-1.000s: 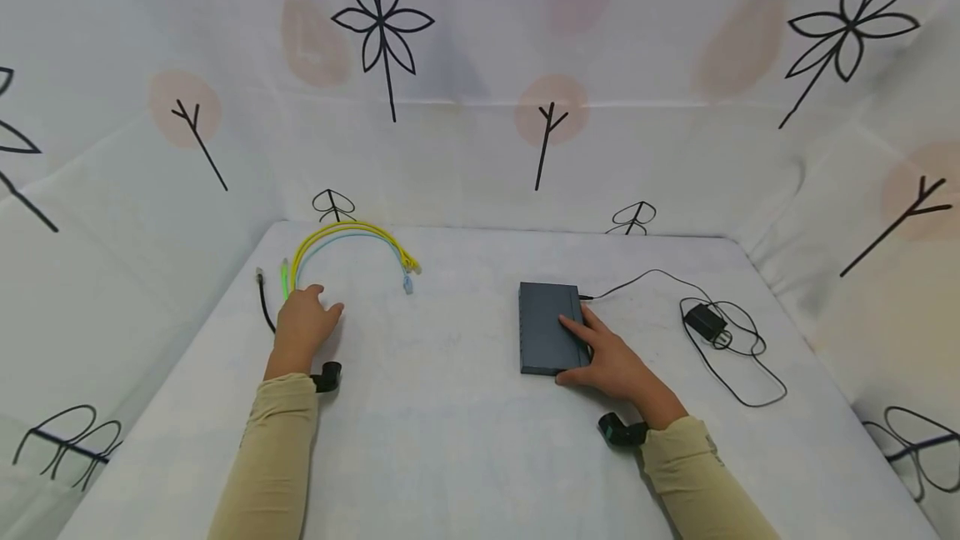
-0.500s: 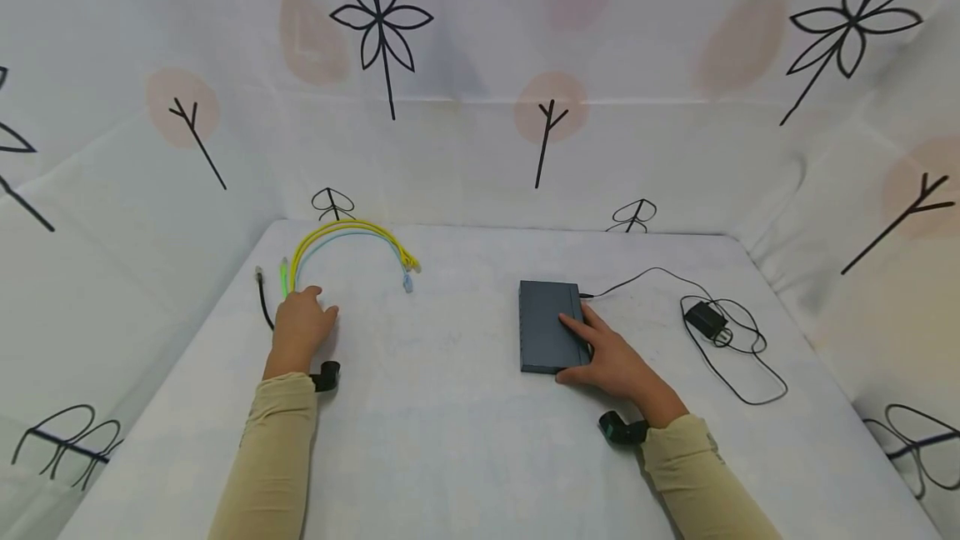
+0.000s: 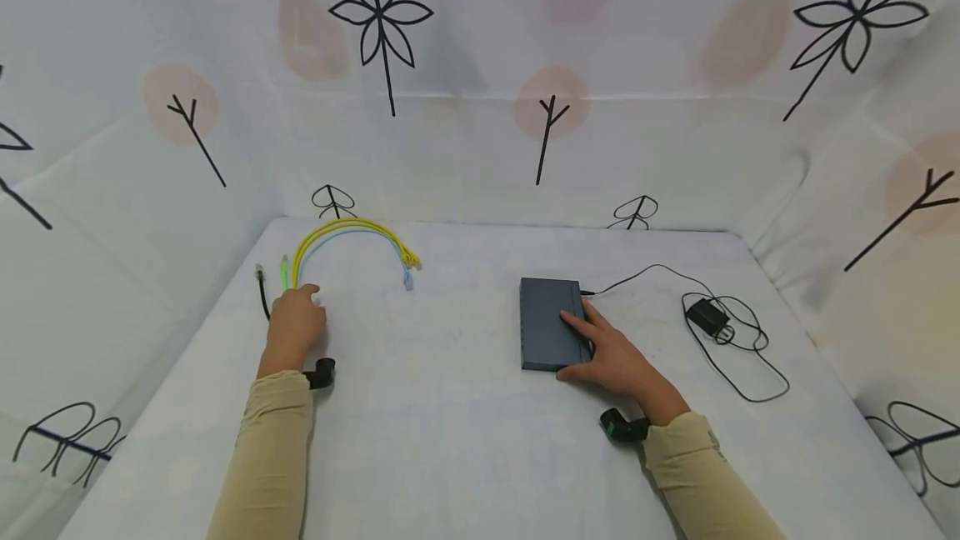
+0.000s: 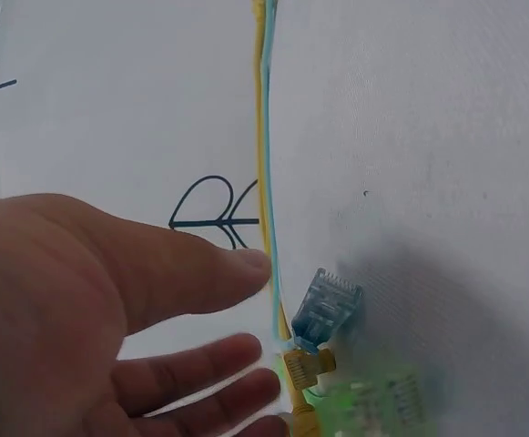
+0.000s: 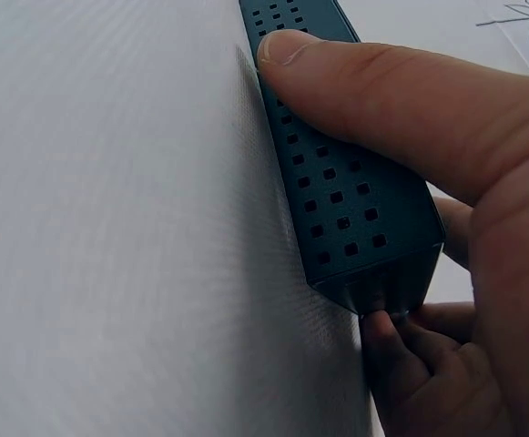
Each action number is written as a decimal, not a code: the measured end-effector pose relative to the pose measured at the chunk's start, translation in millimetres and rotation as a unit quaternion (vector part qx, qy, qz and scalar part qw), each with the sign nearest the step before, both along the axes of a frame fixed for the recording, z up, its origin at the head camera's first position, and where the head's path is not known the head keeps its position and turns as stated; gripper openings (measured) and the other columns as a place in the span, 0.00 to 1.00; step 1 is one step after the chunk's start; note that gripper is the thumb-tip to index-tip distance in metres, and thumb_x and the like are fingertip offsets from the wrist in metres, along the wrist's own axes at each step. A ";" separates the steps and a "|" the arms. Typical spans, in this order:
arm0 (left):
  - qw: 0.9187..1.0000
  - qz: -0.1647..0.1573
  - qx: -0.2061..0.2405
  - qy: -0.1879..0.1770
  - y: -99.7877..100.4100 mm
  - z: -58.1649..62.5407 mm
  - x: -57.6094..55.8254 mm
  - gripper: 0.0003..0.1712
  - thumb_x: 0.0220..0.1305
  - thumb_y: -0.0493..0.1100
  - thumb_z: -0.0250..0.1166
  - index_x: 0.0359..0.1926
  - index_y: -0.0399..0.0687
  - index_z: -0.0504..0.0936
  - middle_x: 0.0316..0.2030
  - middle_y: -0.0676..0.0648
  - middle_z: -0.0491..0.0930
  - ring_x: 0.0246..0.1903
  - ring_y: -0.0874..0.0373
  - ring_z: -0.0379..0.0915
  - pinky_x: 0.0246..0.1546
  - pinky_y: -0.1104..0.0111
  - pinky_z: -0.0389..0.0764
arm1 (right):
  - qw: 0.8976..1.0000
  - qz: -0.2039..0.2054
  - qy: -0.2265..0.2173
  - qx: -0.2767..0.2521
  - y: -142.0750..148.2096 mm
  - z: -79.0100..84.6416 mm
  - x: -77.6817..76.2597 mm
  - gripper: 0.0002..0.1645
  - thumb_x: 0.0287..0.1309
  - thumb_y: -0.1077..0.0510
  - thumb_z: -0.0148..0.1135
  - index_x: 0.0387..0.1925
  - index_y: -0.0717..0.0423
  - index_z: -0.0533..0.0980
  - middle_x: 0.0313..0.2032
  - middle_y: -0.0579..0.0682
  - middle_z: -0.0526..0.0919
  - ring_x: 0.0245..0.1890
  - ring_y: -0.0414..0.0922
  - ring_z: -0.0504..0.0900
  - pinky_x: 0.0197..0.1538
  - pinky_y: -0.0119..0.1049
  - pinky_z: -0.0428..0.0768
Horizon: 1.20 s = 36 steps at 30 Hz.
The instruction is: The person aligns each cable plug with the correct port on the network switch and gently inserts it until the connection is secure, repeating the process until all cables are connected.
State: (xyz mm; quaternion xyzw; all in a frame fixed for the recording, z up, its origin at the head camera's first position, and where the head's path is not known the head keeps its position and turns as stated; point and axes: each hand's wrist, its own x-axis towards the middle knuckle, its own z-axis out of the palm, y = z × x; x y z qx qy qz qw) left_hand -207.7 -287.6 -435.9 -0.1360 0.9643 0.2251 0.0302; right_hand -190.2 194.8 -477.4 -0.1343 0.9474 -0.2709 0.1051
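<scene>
At the left, my left hand (image 3: 291,327) is beside the near ends of a bundle of Ethernet cables. The left wrist view shows its thumb and fingers loosely extended, fingertips right at a blue plug (image 4: 323,314), a yellow plug (image 4: 310,367) and a blurred green plug (image 4: 369,405). Yellow cables (image 3: 382,232) and a light-blue cable (image 3: 358,232) arch away from that hand. My right hand (image 3: 611,361) grips the near right corner of a dark network switch (image 3: 542,327); the thumb presses its perforated side (image 5: 337,196), and fingers curl round another edge.
A black cable (image 3: 262,290) lies to the left of the bundle. From the switch, a thin power cord (image 3: 637,275) runs right to a black power adapter (image 3: 707,317) with loosely coiled cord. White printed cloth walls (image 3: 465,148) stand behind and beside the table.
My left hand has shifted slightly left, its thumb drawing closer to the fingers. The right hand keeps its hold on the switch, and the head view has tilted a little.
</scene>
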 end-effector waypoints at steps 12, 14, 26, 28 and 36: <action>0.999 -0.039 0.017 0.000 -15.5 -0.2 3.0 0.30 0.64 0.29 0.42 0.68 0.38 0.65 0.62 0.30 0.69 0.53 0.40 0.70 0.47 0.52 0.75 | 1.000 0.002 0.010 0.000 1.1 0.7 -1.3 0.61 0.40 0.31 0.73 0.74 0.40 0.56 0.77 0.58 0.40 0.73 0.68 0.49 0.63 0.68 0.62; 0.999 -0.050 0.010 -0.001 -20.3 -1.3 3.9 0.29 0.65 0.31 0.42 0.67 0.37 0.67 0.61 0.31 0.71 0.51 0.40 0.71 0.46 0.53 0.75 | 1.000 0.001 0.010 0.000 1.1 0.8 -1.2 0.61 0.40 0.31 0.73 0.74 0.40 0.56 0.77 0.58 0.40 0.73 0.68 0.49 0.63 0.69 0.62; 0.997 -0.071 -0.032 -0.012 -29.0 -7.5 -0.9 0.23 0.64 0.32 0.50 0.59 0.38 0.77 0.55 0.31 0.77 0.47 0.40 0.76 0.45 0.49 0.78 | 1.000 -0.001 0.005 0.002 1.1 0.5 -0.2 0.62 0.40 0.30 0.73 0.74 0.40 0.56 0.77 0.57 0.40 0.73 0.68 0.49 0.63 0.69 0.62; 0.997 -0.071 -0.034 -0.013 -28.8 -8.3 -1.5 0.23 0.63 0.31 0.51 0.58 0.38 0.78 0.54 0.31 0.77 0.45 0.41 0.76 0.41 0.52 0.79 | 1.000 -0.002 0.004 0.002 0.9 0.8 -0.3 0.62 0.40 0.30 0.73 0.74 0.40 0.56 0.77 0.57 0.40 0.73 0.68 0.49 0.63 0.69 0.62; 0.995 -0.087 -0.054 0.012 -28.1 -12.1 -0.4 0.18 0.63 0.35 0.57 0.53 0.41 0.83 0.54 0.30 0.75 0.53 0.32 0.72 0.47 0.44 0.76 | 1.000 -0.003 0.002 -0.003 0.9 1.8 0.6 0.61 0.40 0.32 0.74 0.74 0.40 0.56 0.77 0.57 0.40 0.73 0.68 0.49 0.63 0.68 0.62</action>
